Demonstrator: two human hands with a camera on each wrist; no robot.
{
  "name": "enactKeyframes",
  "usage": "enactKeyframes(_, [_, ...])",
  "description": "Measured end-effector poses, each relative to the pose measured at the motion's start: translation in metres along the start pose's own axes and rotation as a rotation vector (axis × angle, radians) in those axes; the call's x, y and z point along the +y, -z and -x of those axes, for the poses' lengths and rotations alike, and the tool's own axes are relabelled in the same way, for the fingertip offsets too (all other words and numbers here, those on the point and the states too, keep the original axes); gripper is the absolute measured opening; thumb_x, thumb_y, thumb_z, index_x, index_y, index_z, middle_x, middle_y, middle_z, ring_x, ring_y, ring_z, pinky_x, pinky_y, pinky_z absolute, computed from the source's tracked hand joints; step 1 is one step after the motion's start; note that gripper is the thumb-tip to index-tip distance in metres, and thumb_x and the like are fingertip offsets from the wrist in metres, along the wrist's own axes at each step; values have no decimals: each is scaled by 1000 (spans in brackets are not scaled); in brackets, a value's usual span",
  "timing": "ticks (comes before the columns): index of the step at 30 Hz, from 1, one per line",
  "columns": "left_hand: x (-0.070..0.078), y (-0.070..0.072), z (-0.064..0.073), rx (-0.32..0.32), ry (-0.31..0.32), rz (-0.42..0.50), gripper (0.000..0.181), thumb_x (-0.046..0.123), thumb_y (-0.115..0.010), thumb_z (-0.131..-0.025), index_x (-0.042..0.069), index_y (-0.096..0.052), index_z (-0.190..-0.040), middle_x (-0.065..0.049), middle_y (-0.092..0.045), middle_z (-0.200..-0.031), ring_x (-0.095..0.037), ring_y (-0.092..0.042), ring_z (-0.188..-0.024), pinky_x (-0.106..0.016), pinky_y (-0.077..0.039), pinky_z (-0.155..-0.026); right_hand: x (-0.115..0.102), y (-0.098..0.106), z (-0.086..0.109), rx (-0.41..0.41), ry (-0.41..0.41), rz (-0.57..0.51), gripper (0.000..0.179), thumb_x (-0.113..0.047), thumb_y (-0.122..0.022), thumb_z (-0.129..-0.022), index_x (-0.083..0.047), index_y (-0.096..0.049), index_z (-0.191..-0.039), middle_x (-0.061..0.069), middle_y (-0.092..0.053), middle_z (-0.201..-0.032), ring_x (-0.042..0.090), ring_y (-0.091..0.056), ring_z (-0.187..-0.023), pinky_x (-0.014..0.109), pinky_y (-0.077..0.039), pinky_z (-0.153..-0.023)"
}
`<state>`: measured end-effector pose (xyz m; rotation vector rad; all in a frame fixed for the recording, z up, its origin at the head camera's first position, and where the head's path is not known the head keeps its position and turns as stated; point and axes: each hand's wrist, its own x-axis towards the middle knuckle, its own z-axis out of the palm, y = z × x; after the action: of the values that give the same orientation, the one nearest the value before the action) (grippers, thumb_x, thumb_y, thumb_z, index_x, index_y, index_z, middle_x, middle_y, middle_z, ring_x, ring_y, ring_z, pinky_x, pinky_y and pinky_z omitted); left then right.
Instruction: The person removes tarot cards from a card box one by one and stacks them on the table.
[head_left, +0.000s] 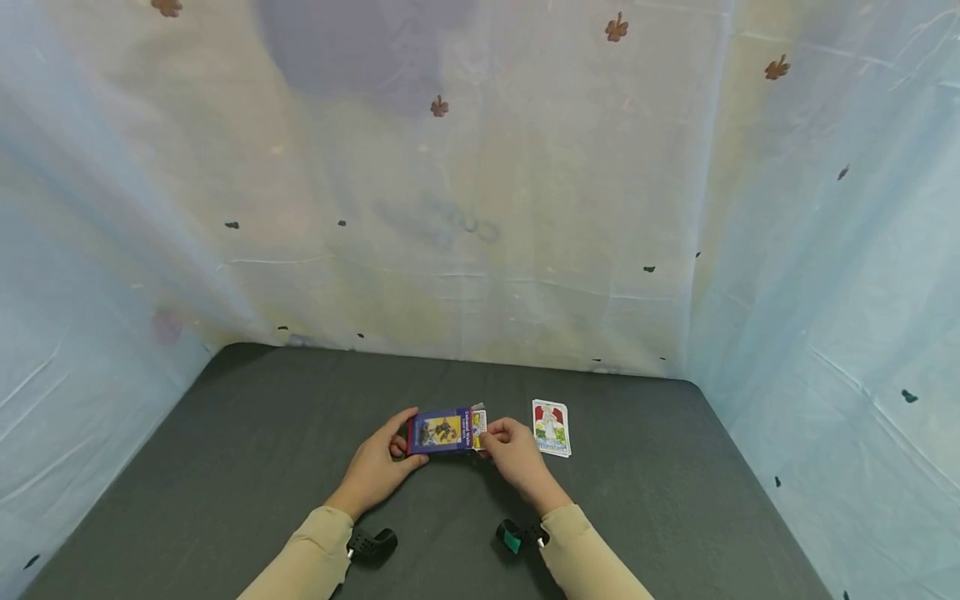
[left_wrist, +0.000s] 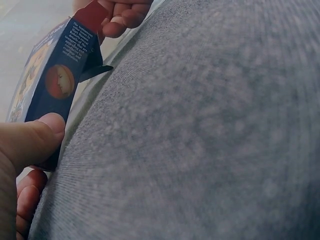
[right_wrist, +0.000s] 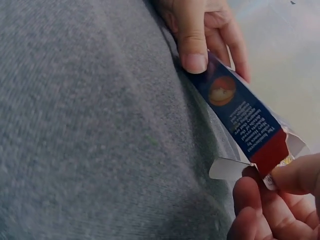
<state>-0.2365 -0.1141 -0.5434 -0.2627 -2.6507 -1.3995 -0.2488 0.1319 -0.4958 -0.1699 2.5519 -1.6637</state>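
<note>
A blue tarot card box [head_left: 438,431] lies sideways above the table, its open end to the right. My left hand [head_left: 377,468] grips its closed end, thumb along the near edge. At the open end, my right hand [head_left: 519,460] pinches cards [head_left: 478,423] that stick partly out; how many cannot be told. In the right wrist view, a red side flap [right_wrist: 271,154] and a white-lined flap [right_wrist: 227,168] stand folded out from the opening. Just right of that hand lies a small stack of tarot cards [head_left: 551,427], face up.
The dark grey table [head_left: 300,417] has rounded far corners. Pale patterned sheets [head_left: 480,208] hang behind it and along both sides. A black strap [head_left: 372,546] hangs at the left wrist, another strap [head_left: 512,537] with a green patch at the right.
</note>
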Motion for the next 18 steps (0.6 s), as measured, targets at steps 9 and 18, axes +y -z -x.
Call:
enactKeyframes(9, [3, 2, 0, -2, 14, 10, 79, 30, -82, -79, 28, -42, -147, 6, -56, -86, -13, -52, -74, -33, -42, -68, -2, 7, 3, 28, -43, -135, 18, -12, -60, -94, 3, -55, -103, 11, -66, -85, 18, -60, -70, 31, -51, -63])
enactKeyframes(18, [6, 2, 2, 0, 16, 4, 79, 30, -82, -79, 28, -42, -147, 6, -55, -86, -12, -51, -74, -33, -42, -69, 0, 17, 3, 55, -60, -195, 44, -5, -61, -90, 3, -43, -130, 15, -63, -93, 25, -60, -78, 35, -52, -69])
